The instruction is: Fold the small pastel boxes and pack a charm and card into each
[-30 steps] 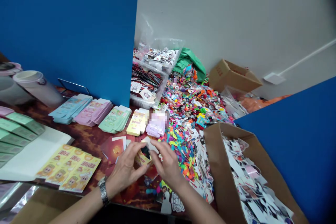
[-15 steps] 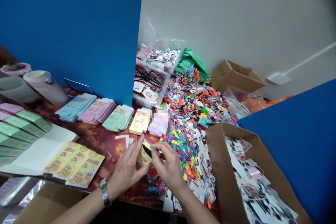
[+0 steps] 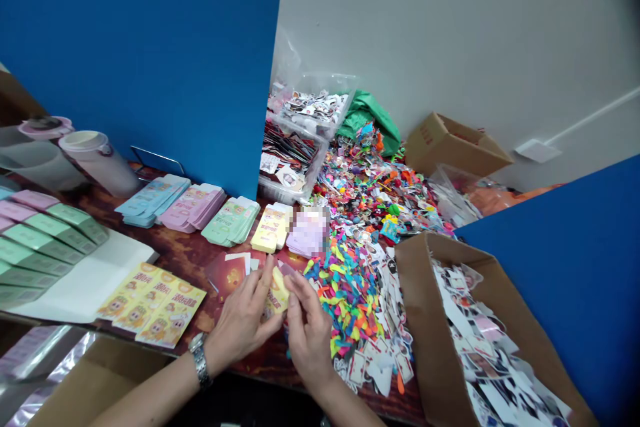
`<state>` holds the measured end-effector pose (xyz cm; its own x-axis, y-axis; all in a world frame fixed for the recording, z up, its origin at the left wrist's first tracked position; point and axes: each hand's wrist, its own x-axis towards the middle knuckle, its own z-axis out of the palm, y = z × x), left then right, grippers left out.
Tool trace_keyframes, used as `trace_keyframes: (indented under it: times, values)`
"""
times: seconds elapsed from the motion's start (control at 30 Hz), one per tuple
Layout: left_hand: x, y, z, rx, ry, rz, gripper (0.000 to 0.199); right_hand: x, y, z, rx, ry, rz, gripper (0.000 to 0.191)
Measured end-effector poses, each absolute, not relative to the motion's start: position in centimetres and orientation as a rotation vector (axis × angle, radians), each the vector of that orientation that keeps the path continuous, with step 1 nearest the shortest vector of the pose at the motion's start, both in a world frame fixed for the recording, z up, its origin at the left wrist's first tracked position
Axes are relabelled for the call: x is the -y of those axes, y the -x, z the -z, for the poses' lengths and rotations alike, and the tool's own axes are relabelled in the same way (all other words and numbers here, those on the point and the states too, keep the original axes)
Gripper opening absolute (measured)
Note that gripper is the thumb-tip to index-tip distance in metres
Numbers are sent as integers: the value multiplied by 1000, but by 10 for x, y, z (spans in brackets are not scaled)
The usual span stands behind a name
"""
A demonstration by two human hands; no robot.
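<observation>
A small yellow printed card box point(image 3: 277, 291) is between my two hands above the front of the table. My left hand point(image 3: 244, 313) wears a metal watch and holds the box from the left, thumb below and fingers along its side. The fingers of my right hand point(image 3: 307, 320) pinch the box's upper right end. Just behind my hands lie a red printed packet point(image 3: 231, 275) and a stack of yellow flat boxes point(image 3: 271, 227). Three yellow printed boxes point(image 3: 155, 307) lie overlapping to the left of my left hand.
Stacks of blue point(image 3: 153, 200), pink point(image 3: 193, 207) and green boxes point(image 3: 231, 220) line the back. Colourful balloons point(image 3: 345, 293) and mixed trinkets point(image 3: 380, 187) cover the right side. A carton of cut-outs point(image 3: 413, 320) stands at right. A blue partition point(image 3: 140, 60) rises behind.
The dark opening at the box's end no longer shows; its yellow end is now under my right fingers. My right hand has turned more upright. The view has shifted slightly.
</observation>
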<state>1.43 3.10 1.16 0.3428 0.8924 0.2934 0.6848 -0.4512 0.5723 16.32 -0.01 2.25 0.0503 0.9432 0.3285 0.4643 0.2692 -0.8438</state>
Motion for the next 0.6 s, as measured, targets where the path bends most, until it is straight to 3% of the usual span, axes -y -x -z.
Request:
trace_keyframes:
  times: [0.13,0.37,0.6]
  values:
    - [-28,-11,-8,-1426,-2293,-858,86,1,-155,-19,1554,1324,-584,38]
    - [-17,3,-10,-1500,-2240,-758,92,-19,-156,-20,1574,1255,-949,40]
    - [-19,9,-4,-1466,-2276,-740,91,-14,-148,-14,1844,1186,-569,55]
